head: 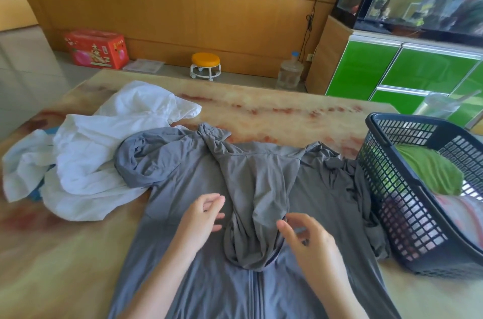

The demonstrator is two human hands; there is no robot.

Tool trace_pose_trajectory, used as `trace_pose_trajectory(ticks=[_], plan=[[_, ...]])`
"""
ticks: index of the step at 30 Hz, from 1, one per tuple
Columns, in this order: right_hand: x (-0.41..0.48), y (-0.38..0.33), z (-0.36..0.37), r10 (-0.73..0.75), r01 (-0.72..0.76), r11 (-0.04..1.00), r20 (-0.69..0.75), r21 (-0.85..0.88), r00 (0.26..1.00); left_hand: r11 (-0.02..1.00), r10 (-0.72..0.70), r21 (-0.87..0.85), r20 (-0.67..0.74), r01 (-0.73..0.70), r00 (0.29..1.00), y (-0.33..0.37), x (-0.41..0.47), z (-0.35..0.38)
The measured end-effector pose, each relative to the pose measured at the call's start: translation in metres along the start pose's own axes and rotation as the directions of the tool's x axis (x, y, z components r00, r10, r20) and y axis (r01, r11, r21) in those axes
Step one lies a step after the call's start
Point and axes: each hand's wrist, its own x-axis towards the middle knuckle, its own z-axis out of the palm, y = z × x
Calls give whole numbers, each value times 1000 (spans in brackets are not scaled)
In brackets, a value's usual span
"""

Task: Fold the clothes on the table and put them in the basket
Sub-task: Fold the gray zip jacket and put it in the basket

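Two lots of clothing lie on a marbled tabletop (287, 112), with a person's bare arms reaching in from the near edge. At far left is a crumpled heap of white clothes (104, 151), not yet folded, with a scrap of blue cloth (36, 196) showing beneath it. Just right of the heap, and touching it, is a grey jacket (183, 188). It lies front side up, its long axis running from the near edge toward the far edge, zip (257, 292) down the middle and collar farthest from the person. The sleeve on its left side (136, 159) is bunched at the shoulder against the white heap. The left grip (201, 214) is over the jacket's chest just left of the hood, fingers spread and relaxed, holding nothing. The hood (261, 196) is flipped forward onto the chest and lies lumpy between the two grips. The right grip (311, 237) is at the hood's lower right edge, fingers loosely curved and apart, thumb tip beside the fabric. It appears to pinch nothing, though motion blur softens it, and it is the nearer of the two to the hood. The other sleeve (350, 180) is crumpled against a dark plastic basket (413, 224) at the tabletop's right end, on the right grip's side. Inside are a green cloth (428, 172) and something pink (462, 210). The jacket looks to be at the smoothing stage before folding, and the hood lies straight ahead between the grips, so flattening it would likely come first
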Motion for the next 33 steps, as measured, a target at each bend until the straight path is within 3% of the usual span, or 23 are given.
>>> trace_pose_trajectory(ticks=[2, 4, 6, 8, 10, 12, 14, 18, 20, 23, 27, 30, 33], plan=[[7, 17, 6, -24, 41, 991, 138, -127, 990, 996, 15, 88, 35, -18, 999, 1, 9, 8], [7, 28, 23, -117, 226, 898, 288, -379, 950, 947, 34, 315, 106, -67, 994, -2, 13, 15], [6, 39, 36, -231, 334, 808, 259, -486, 938, 894, 82, 427, 149, -139, 985, -7, 14, 20], [13, 40, 36, -283, 324, 884, 166, -336, 945, 920, 109, 366, 109, -142, 988, -10, 18, 20], [33, 39, 29, -156, 167, 980, 104, -105, 982, 954, 127, 271, 13, -126, 992, -7, 29, 17], [59, 41, 17, -64, 64, 998, 1, 26, 998, 948, 165, 281, -39, -148, 985, 2, 44, 12], [94, 43, 9, 15, -14, 1000, -54, 18, 998, 955, 172, 256, -73, -148, 982, 17, 60, 7], [163, 42, 18, 133, -134, 991, -32, -21, 991, 959, 119, 269, -87, -91, 989, 37, 104, 5], [190, 43, 26, 166, -167, 986, -42, -13, 985, 980, 99, 179, -86, -82, 991, 41, 124, 10], [220, 45, 35, 153, -149, 987, -73, 58, 986, 972, 191, 166, -153, -166, 970, 43, 147, 19], [243, 35, 31, 50, -52, 999, -192, -10, 980, 938, 341, 163, -265, -307, 902, 55, 167, 29], [229, 26, 29, 36, -57, 957, -80, -285, 996, 803, 434, 533, -211, -269, 876, 51, 164, 32], [169, 18, 30, -105, 150, 925, 146, -348, 984, 566, 541, 711, 63, -418, 839, 36, 129, 31]])
